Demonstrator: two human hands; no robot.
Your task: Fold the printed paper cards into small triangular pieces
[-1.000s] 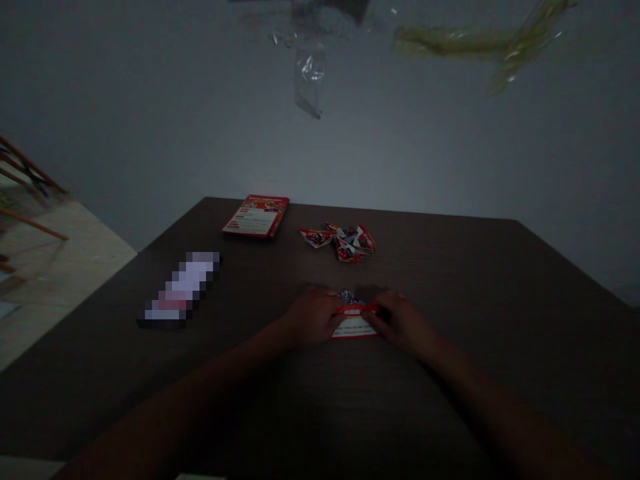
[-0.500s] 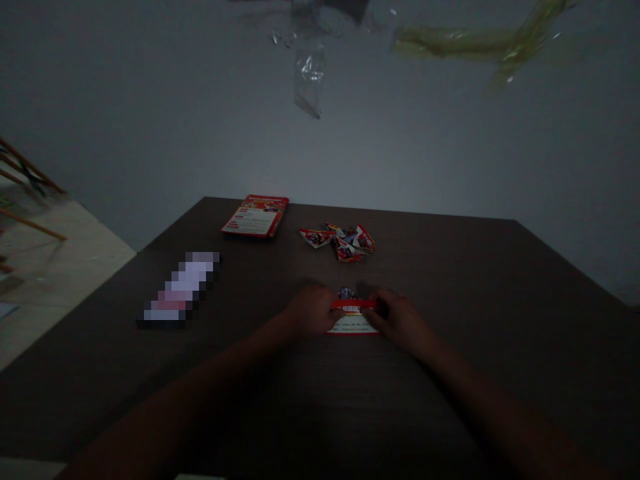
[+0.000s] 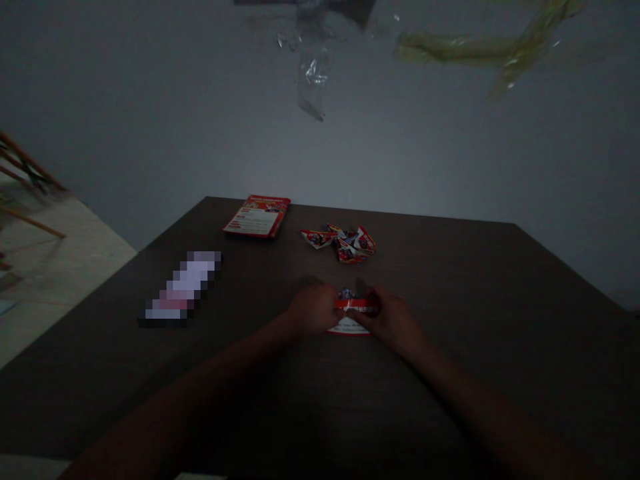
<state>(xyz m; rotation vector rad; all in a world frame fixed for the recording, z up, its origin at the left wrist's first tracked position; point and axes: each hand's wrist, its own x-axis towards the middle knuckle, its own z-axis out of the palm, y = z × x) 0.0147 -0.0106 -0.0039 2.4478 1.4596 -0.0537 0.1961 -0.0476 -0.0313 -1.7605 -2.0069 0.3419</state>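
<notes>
Red-and-white printed paper sheet (image 3: pixel 350 318), partly folded, top edge doubled over — flat on the dark table, near its middle.

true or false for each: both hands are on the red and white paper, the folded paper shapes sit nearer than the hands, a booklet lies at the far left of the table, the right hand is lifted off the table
1. Both the left hand and the right hand are on the red and white paper. True.
2. The folded paper shapes sit nearer than the hands. False: they lie beyond the hands.
3. A red booklet lies at the far left of the table. True.
4. The right hand is lifted clear of the table. False: it presses on the paper.
</notes>
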